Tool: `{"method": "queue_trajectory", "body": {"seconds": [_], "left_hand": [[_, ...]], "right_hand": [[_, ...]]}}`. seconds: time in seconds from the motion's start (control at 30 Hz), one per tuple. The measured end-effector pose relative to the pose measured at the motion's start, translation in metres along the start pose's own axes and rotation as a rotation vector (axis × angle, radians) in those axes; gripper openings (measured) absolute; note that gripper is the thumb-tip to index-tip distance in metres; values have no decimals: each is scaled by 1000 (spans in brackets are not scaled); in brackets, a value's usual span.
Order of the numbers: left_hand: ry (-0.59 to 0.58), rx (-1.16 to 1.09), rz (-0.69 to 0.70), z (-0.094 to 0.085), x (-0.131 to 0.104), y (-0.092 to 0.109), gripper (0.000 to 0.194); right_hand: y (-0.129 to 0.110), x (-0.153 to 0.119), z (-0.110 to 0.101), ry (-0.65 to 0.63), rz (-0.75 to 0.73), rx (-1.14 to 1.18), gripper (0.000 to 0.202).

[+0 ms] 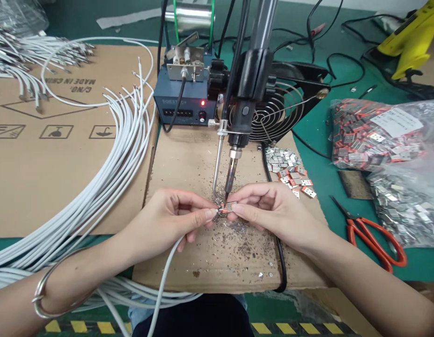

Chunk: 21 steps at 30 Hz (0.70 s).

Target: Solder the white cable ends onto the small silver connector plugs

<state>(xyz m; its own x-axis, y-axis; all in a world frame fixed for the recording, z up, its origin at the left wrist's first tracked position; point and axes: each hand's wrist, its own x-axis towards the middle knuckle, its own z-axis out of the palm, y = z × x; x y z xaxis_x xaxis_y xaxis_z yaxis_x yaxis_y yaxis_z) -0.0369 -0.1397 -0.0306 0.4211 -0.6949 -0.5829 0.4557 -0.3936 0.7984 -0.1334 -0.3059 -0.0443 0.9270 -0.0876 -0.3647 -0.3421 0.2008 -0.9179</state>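
Note:
Under the tip of a mounted soldering iron (232,175), my two hands meet in the middle of the cardboard. My left hand (185,215) pinches the end of a white cable (165,276), whose length hangs down toward my lap. Between the fingertips of my right hand (269,206) is a small metal USB connector (230,206) with an orange part facing the cable. The iron's tip and a thin bent solder feed tube (217,173) come down at the joint between cable and connector. Fingertips partly hide the wire ends.
A solder station (183,105) with a solder spool (194,18) and a fan (266,112) stand behind. Loose connectors (282,161), bagged connectors (374,135) and red-handled scissors (373,238) lie right. A bundle of white cables (125,154) curves along the left over a cardboard sheet (62,187).

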Motion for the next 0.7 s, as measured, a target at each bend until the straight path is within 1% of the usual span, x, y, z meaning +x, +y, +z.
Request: {"method": "queue_trajectory", "body": {"seconds": [0.1, 0.33, 0.47, 0.53, 0.7], "left_hand": [[14, 20, -11, -1, 1, -1, 10], [-7, 25, 21, -1, 0, 1, 11], [-17, 33, 12, -1, 1, 3, 9], [-10, 42, 2, -1, 2, 3, 8], [-11, 41, 12, -2, 3, 0, 8]], "right_hand": [[2, 1, 0, 19, -15, -32, 8], [0, -1, -3, -16, -15, -43, 9], [-1, 0, -2, -18, -3, -40, 7], [0, 0, -2, -15, -8, -52, 10], [1, 1, -1, -22, -24, -109, 10]]}}
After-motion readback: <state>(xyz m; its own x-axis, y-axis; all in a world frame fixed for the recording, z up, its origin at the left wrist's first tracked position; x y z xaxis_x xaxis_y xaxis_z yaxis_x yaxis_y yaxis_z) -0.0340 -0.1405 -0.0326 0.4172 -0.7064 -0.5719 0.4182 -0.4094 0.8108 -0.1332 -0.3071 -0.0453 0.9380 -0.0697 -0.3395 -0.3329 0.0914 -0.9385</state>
